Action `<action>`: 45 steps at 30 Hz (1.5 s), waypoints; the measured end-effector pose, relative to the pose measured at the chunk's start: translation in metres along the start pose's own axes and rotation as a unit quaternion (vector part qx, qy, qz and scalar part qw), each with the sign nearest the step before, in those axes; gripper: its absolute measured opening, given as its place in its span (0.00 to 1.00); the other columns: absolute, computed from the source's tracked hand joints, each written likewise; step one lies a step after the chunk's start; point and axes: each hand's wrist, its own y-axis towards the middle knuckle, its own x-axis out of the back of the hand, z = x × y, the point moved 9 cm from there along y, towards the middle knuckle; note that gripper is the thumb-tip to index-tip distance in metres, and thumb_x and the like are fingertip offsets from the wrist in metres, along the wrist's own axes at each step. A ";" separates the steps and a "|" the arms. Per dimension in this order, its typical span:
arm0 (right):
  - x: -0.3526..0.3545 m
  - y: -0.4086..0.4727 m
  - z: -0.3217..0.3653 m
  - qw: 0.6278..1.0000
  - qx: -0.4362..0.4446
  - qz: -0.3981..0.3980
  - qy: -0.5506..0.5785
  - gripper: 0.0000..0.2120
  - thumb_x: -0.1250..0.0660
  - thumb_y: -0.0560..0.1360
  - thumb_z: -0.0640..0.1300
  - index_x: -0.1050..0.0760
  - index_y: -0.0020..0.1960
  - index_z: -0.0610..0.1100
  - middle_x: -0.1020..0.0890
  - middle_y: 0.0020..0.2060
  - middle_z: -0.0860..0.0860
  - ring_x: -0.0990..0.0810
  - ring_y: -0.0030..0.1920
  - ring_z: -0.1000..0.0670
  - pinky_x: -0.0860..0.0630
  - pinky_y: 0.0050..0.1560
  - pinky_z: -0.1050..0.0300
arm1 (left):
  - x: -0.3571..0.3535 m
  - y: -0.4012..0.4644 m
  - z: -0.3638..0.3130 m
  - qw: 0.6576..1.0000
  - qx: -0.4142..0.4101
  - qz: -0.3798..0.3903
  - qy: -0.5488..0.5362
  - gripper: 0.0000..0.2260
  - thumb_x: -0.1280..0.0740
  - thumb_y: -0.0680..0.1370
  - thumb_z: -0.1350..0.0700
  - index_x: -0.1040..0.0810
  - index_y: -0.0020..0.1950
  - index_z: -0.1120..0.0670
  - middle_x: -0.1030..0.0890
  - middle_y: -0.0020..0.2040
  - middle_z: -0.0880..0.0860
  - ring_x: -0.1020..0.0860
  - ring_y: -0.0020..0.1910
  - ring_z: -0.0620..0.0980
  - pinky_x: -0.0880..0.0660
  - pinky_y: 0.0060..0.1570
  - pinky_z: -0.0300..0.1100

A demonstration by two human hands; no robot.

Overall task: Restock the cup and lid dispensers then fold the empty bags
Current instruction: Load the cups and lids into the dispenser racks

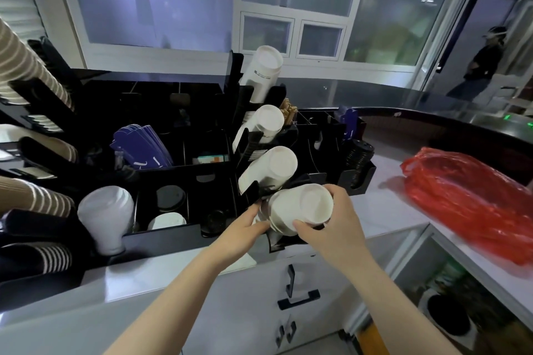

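Cups (300,207), a white nested stack lying base-outward, sit in the lowest slot of the black cup rack (251,150), held from both sides. To seat them well, the stack should go in along the slot's own slant, kept straight so no rim catches on the black guide just left of the grip, then eased back until it stops. The right hand (331,219) wraps the stack's near end, thumb under the base rim and fingers over the top, so its grip is full of cups. The left hand (245,228) reaches in from below, fingers curled against the stack's left side. Both forearms rise from the bench (383,204) edge. A red bag (473,202) lies well right of the grip.
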 end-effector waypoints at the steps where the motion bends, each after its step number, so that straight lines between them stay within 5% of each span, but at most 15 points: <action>1: 0.001 0.001 -0.001 1.000 -0.001 0.000 -0.006 0.33 0.22 0.61 0.49 0.37 0.58 0.58 0.29 0.54 0.61 0.29 0.55 0.61 0.26 0.52 0.58 | -0.003 0.002 0.000 1.000 -0.001 0.007 -0.001 0.27 0.36 0.73 0.46 0.39 0.70 0.33 0.32 0.69 0.34 0.34 0.69 0.35 0.37 0.71 0.45; 4: 0.001 0.002 -0.003 1.000 -0.006 0.008 -0.018 0.32 0.22 0.62 0.50 0.38 0.58 0.60 0.30 0.53 0.65 0.29 0.55 0.64 0.26 0.49 0.59 | -0.005 0.003 -0.002 1.000 -0.009 0.012 -0.002 0.22 0.37 0.75 0.44 0.39 0.66 0.28 0.31 0.64 0.26 0.35 0.65 0.28 0.37 0.67 0.38; 8: 0.002 -0.005 -0.008 0.999 -0.003 0.029 -0.042 0.31 0.23 0.63 0.49 0.39 0.55 0.64 0.30 0.52 0.68 0.32 0.54 0.70 0.31 0.46 0.68 | 0.002 0.002 0.009 1.000 -0.005 -0.018 0.020 0.22 0.41 0.81 0.46 0.40 0.75 0.40 0.35 0.72 0.42 0.37 0.71 0.40 0.41 0.72 0.47; 13: -0.001 -0.015 -0.005 0.997 0.009 0.045 -0.059 0.31 0.22 0.63 0.49 0.39 0.54 0.65 0.31 0.53 0.69 0.33 0.55 0.71 0.34 0.44 0.73 | 0.001 -0.005 0.013 0.998 -0.013 -0.044 0.042 0.17 0.44 0.81 0.44 0.39 0.69 0.35 0.33 0.66 0.37 0.38 0.60 0.21 0.42 0.64 0.34; 17: -0.008 -0.017 0.004 0.993 0.044 0.047 -0.097 0.32 0.24 0.64 0.50 0.37 0.62 0.59 0.30 0.56 0.65 0.32 0.54 0.64 0.35 0.46 0.73 | 0.002 -0.010 0.006 0.999 -0.024 -0.048 0.005 0.13 0.42 0.81 0.46 0.36 0.62 0.28 0.30 0.59 0.23 0.33 0.59 0.22 0.36 0.52 0.19; 21: -0.023 -0.015 0.004 0.984 0.056 0.096 -0.142 0.36 0.26 0.67 0.48 0.41 0.68 0.64 0.30 0.60 0.62 0.31 0.58 0.58 0.31 0.56 0.61 | 0.005 -0.011 0.018 0.998 -0.006 -0.055 -0.014 0.15 0.41 0.81 0.45 0.35 0.67 0.34 0.27 0.62 0.29 0.30 0.61 0.28 0.33 0.55 0.24; 24: -0.036 -0.007 0.000 0.958 0.053 0.128 -0.250 0.35 0.27 0.69 0.49 0.40 0.70 0.59 0.28 0.63 0.57 0.30 0.61 0.51 0.32 0.63 0.50 | 0.015 -0.015 0.035 0.996 0.024 -0.081 0.000 0.19 0.40 0.80 0.44 0.32 0.71 0.44 0.27 0.61 0.32 0.30 0.57 0.24 0.33 0.52 0.23; 29: -0.053 0.012 -0.002 0.920 0.059 0.138 -0.363 0.36 0.28 0.69 0.48 0.40 0.73 0.52 0.28 0.62 0.50 0.27 0.59 0.46 0.29 0.54 0.53 | 0.034 -0.025 0.052 0.990 0.059 -0.129 0.015 0.11 0.38 0.81 0.53 0.26 0.58 0.37 0.23 0.52 0.29 0.27 0.56 0.29 0.32 0.47 0.21; 34: -0.066 0.025 0.004 0.911 0.066 0.144 -0.380 0.35 0.27 0.68 0.48 0.38 0.71 0.52 0.26 0.59 0.49 0.26 0.56 0.45 0.28 0.49 0.52 | 0.046 -0.033 0.065 0.986 0.080 -0.141 0.027 0.19 0.38 0.80 0.58 0.31 0.71 0.50 0.26 0.64 0.44 0.28 0.61 0.39 0.35 0.56 0.32; 40: -0.068 0.020 0.000 0.924 0.060 0.135 -0.352 0.35 0.25 0.68 0.51 0.38 0.70 0.51 0.27 0.60 0.49 0.27 0.57 0.45 0.28 0.49 0.53 | 0.060 -0.036 0.056 0.986 0.065 -0.136 0.074 0.23 0.40 0.77 0.65 0.29 0.70 0.49 0.25 0.65 0.44 0.29 0.61 0.37 0.35 0.60 0.34; 45: -0.075 0.021 -0.004 0.891 0.066 0.166 -0.416 0.36 0.26 0.69 0.54 0.39 0.72 0.51 0.26 0.61 0.49 0.25 0.58 0.45 0.30 0.52 0.51 | 0.067 -0.031 0.044 0.984 0.048 -0.134 0.109 0.22 0.39 0.77 0.63 0.30 0.71 0.50 0.25 0.65 0.44 0.29 0.63 0.38 0.36 0.63 0.35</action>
